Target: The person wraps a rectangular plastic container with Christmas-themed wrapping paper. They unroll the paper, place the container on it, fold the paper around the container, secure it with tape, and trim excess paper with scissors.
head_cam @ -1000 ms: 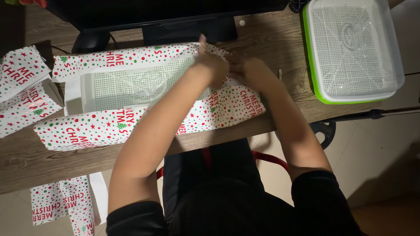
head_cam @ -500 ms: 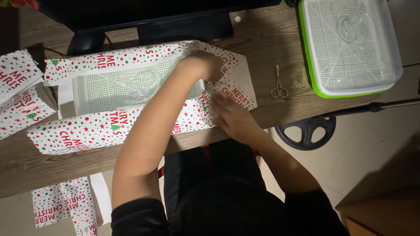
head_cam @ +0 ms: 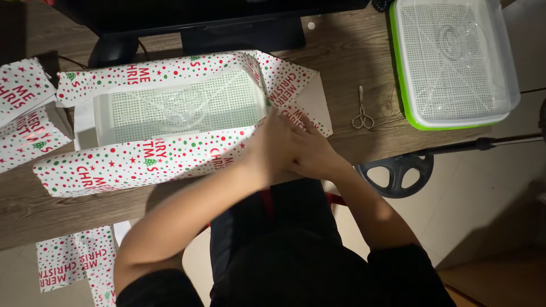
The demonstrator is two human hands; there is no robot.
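A white plastic tray with a perforated insert (head_cam: 170, 111) lies on a sheet of white wrapping paper with red and green dots (head_cam: 136, 162) on the wooden desk (head_cam: 341, 62). Paper flaps stand up along its far and near sides. My left hand (head_cam: 272, 149) and my right hand (head_cam: 310, 150) rest side by side on the paper's near right corner, pressing it down by the tray's right end. The right-end flap (head_cam: 296, 85) lies spread open on the desk. Whether either hand pinches the paper is hidden.
Small scissors (head_cam: 362, 111) lie right of the paper. A second tray with a green base (head_cam: 455, 62) sits at the far right. A monitor stand (head_cam: 242, 34) is behind. Wrapped pieces lie at the left (head_cam: 25, 122), paper scraps on the floor (head_cam: 77, 264).
My left hand came off the tray's far right corner and moved down to the near right corner, joining my right hand. The right-end flap now lies uncovered.
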